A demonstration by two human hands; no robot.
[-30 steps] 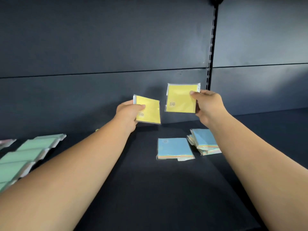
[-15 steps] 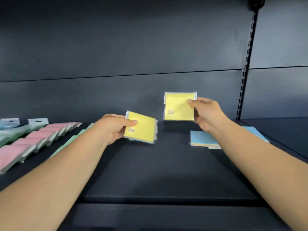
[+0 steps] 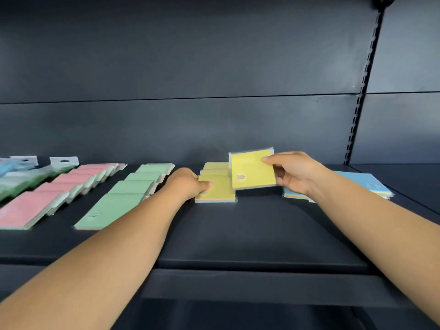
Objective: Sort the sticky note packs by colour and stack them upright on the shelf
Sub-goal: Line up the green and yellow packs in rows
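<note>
My left hand [image 3: 188,184] grips a yellow sticky note pack [image 3: 217,190] that lies flat on the dark shelf [image 3: 250,234], at the front of a short yellow row [image 3: 215,166]. My right hand [image 3: 297,173] holds a second yellow pack [image 3: 252,169] tilted in the air, just right of that row and a little above the shelf. Blue packs [image 3: 366,184] lie flat behind my right wrist, partly hidden by it.
A green row [image 3: 128,194] and a pink row [image 3: 47,198] of overlapping packs lie to the left. Mixed green and blue packs with hang tabs [image 3: 23,172] sit at the far left. A slotted upright [image 3: 362,91] divides the back panel on the right.
The view has swung left, showing the pink, green and yellow rows. My left hand has lowered its yellow pack onto the front of the yellow row. My right hand has followed with its pack.
</note>
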